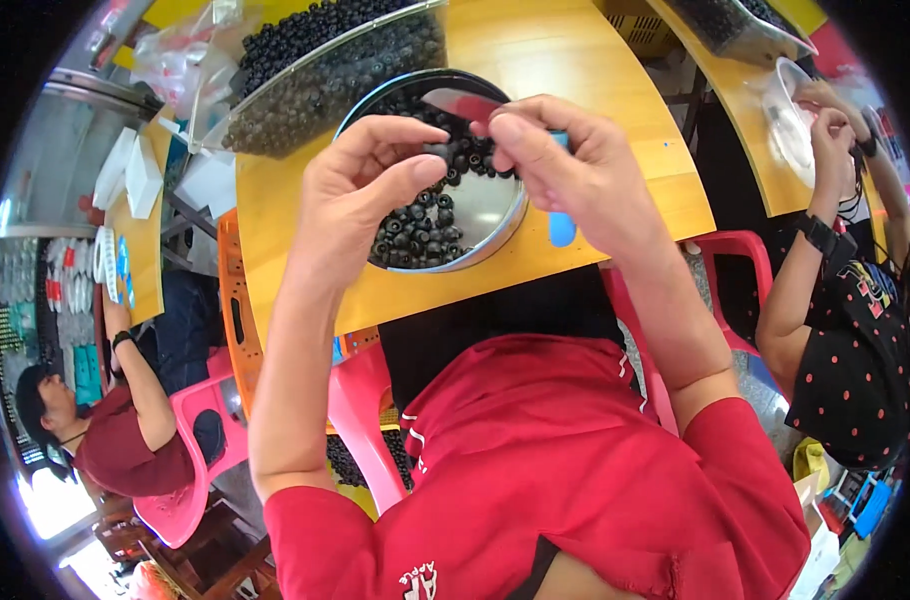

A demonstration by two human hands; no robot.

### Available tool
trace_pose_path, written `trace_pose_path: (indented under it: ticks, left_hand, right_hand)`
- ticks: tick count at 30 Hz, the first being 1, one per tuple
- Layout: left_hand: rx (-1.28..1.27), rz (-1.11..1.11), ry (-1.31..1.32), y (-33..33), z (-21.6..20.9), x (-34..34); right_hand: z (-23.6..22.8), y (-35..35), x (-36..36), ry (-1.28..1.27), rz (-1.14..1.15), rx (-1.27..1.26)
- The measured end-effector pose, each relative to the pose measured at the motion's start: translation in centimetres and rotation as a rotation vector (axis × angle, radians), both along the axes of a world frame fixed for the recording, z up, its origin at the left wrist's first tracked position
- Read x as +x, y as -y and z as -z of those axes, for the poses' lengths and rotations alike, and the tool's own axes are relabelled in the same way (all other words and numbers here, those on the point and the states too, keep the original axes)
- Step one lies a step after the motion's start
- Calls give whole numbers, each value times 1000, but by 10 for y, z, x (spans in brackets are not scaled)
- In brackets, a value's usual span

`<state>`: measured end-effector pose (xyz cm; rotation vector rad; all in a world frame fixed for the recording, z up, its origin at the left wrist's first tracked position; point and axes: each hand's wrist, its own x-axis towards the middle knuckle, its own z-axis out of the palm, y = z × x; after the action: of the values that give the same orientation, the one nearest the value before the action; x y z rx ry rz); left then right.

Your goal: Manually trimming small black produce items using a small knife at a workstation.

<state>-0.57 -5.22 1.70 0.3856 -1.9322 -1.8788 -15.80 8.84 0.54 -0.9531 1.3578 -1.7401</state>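
My left hand [370,185] is raised over the left side of a round, blue-rimmed metal basin [495,205]. Its thumb and forefinger pinch a small black round part [437,151]. Close by on the right, my right hand [575,170] is closed, thumb against forefinger; a flat blade-like piece [462,103], pale and reddish, sticks out leftward from its fingertips. What else that hand grips is hidden. Beneath it shows a blue handle [562,230], and I cannot tell what it belongs to. Many small black ring-like parts [420,225] lie in the basin.
A clear bin [335,85] heaped with black parts stands behind the basin on the yellow wooden table [615,110]. Pink chairs [360,425] surround me. One person [125,430] sits at left; another [835,330] at right works over a white basin [790,125].
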Motion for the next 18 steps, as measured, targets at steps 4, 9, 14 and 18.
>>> trace_pose_path:
  ticks: [4,9,14,18]
  left_hand:
    - [249,-133,-175,-13,3,2]
    - [301,-193,-275,-28,8,0]
    - [352,-192,-318,-33,13,2]
    - [337,-229,-341,-36,16,3]
  right_hand:
    - [-6,6,15,-37,9,-56]
    - [-13,9,22,81,-7,-93]
    - [-15,11,26,76,-15,-90]
    - [-14,13,23,197,-94,-51]
